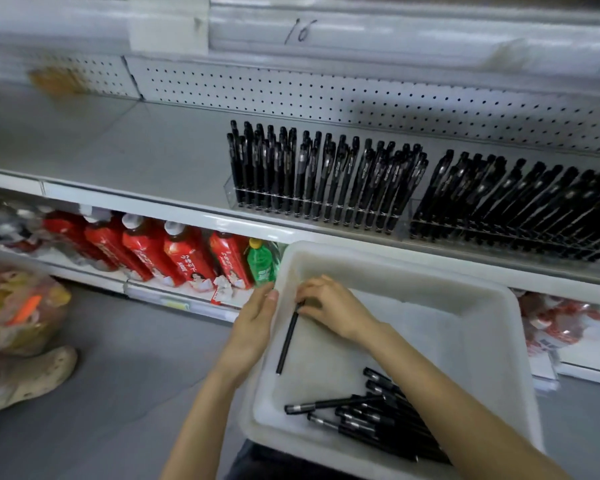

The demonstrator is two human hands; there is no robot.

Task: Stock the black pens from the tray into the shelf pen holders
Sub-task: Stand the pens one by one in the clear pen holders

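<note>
1. Clear bag [18, 306] of mixed coloured goods on the floor at far left, a pale shoe [25, 375] just beside it.
2. Red bottles [153, 251] on the lower shelf, lined up; their white label writing is too blurred for us to read. One green bottle [261, 265] with a yellow cap stands at their right.
3. Left hand [255, 320]: fingers straight, laid against the outer left wall of the tray.
4. Single black pen [287, 341], its top end pinched by the right hand [329, 306], fingers curled narrow around it; the tip points down at the tray floor.
5. Handwritten "16" [300, 31] on the upper shelf edge.
6. White tray [447, 348] below the pen shelf [118, 150]; loose black pens [378, 420] heaped in its near corner.
7. Left pen holder [230, 192], clear, filled with upright black pens.
8. Right pen holder [406, 220], touching the first, its pens leaning right.
</note>
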